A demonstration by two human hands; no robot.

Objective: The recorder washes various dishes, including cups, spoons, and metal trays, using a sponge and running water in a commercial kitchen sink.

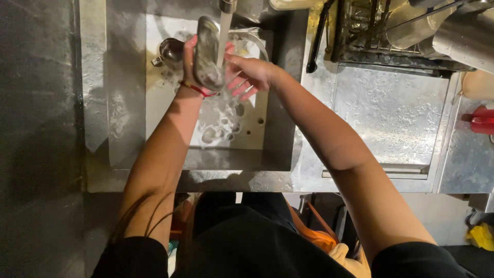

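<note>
**Two hands, one lid under the tap**

One metal lid (207, 54) is held upright over the sink (128, 128), edge-on to the camera, right under the tap (227, 5). One stream of water (224, 36) runs down just beside the lid's right face. The left hand (189, 62) has its fingers clamped on the lid from behind; a red band (198, 91) circles that wrist. The right hand (249, 74) lies against the lid's wet side, its fingers (239, 85) spread apart and flat, gripping nothing.

In the sink lie one dark round pot (170, 50) at the back left, touching the wall, and one clear bowl rim (254, 38) behind the hands. Foam patches (218, 128) sit on the pale sink floor.

To the right, one steel counter (393, 113) forms a ribbed, wet draining area. Behind it stands one wire rack (370, 31) with metal vessels (411, 25), too crowded to count. One black utensil (318, 36) leans at the rack's left edge. One red object (481, 121) shows at the far right, one yellow object (482, 236) low by the floor.

The room is dim; the floor (36, 128) to the left is dark.
</note>
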